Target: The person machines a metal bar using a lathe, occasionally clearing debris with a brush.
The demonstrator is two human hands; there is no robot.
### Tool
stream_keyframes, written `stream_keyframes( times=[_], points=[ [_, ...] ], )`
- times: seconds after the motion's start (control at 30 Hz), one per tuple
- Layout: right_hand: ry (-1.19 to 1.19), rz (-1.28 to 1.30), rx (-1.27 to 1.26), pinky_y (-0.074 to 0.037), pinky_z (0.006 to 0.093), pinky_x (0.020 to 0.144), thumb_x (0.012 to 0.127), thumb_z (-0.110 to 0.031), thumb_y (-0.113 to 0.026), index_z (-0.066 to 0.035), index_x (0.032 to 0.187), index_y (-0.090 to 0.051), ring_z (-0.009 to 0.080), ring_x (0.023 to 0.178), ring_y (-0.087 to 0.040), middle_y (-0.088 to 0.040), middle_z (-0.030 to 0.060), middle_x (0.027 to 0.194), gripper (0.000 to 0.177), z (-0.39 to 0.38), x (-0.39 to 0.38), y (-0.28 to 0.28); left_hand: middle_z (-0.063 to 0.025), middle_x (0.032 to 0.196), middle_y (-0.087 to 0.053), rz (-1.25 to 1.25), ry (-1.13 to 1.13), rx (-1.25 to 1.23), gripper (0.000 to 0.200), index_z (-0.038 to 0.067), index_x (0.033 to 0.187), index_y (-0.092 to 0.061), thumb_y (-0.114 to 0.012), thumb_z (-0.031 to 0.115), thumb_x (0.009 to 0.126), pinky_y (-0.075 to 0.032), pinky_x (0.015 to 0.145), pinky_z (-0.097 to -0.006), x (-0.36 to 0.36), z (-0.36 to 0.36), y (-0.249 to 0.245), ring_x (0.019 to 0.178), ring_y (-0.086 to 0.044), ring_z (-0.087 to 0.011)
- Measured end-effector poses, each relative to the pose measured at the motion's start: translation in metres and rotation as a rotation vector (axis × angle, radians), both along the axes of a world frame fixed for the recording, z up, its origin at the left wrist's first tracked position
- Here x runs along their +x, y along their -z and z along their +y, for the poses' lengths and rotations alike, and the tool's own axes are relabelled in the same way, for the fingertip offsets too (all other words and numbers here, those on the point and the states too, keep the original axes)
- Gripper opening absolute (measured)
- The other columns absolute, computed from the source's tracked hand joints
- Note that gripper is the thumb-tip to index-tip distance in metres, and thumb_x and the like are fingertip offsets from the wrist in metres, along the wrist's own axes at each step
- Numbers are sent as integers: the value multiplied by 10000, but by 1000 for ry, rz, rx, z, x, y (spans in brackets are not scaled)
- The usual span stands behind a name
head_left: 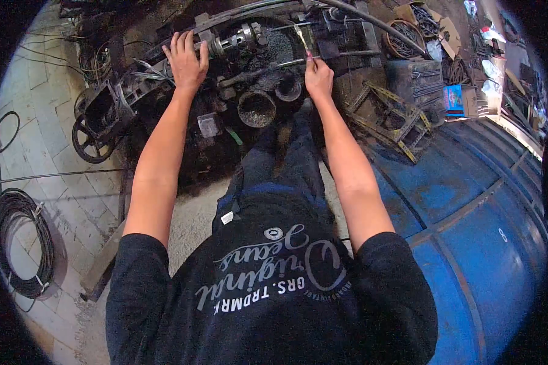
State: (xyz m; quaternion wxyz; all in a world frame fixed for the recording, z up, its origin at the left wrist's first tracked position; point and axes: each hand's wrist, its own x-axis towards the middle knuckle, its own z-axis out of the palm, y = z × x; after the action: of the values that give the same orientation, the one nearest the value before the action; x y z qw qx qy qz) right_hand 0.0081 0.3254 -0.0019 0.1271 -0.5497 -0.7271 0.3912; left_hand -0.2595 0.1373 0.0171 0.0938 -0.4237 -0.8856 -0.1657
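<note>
Gripping the brush-like tool (304, 44) right of the spindle (234, 41), the right hand (319, 80) leaves its tip exposed; the left hand (185, 64), open left of the spindle, likely provides support.

Sm. brush (301, 38), reddish hdl., pale tip, tilted, over machine (232, 41).

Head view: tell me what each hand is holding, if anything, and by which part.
The right hand grips a slim brush-like tool by its reddish handle end, pale tip pointing away. The left hand, fingers spread over the machinery, grips nothing visible.
</note>
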Motion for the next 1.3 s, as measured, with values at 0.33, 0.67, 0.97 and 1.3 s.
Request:
stream_keyframes(
  times=[0.33,0.67,0.97,1.3],
  points=[
    [128,177,-411,-432,392,571,946,-320,-553,15,876,-628,276,567,-545,-547,115,623,351,-6,17,28,-135,1311,-517,-26,15,55,457,30,1252,-539,-544,353,929,-203,1102,-634,2,0,-2,1332,-370,-327],
    [409,792,-1352,-222,251,406,1016,-321,-402,-39,913,-494,72,443,-249,-274,-50,557,314,-7,-45,0,-132,1310,-521,-16,15,38,459,24,1262,-534,-535,348,937,-197,1106,-626,0,0,-1,1335,-366,-329],
    [-71,112,-170,-453,418,537,962,-297,-514,43,906,-628,339,563,-594,-603,170,627,363,-37,-30,2,-134,1314,-520,-29,-1,44,465,18,1262,-534,-533,351,936,-202,1107,-620,1,1,-3,1338,-365,-329],
    [10,20,80,-461,538,712,918,-223,-566,51,840,-647,469,794,-620,-643,283,801,296,-11,-35,-23,-134,1310,-521,-37,-1,45,470,21,1262,-533,-536,355,931,-194,1111,-621,1,1,-2,1342,-359,-327]
  ],
)
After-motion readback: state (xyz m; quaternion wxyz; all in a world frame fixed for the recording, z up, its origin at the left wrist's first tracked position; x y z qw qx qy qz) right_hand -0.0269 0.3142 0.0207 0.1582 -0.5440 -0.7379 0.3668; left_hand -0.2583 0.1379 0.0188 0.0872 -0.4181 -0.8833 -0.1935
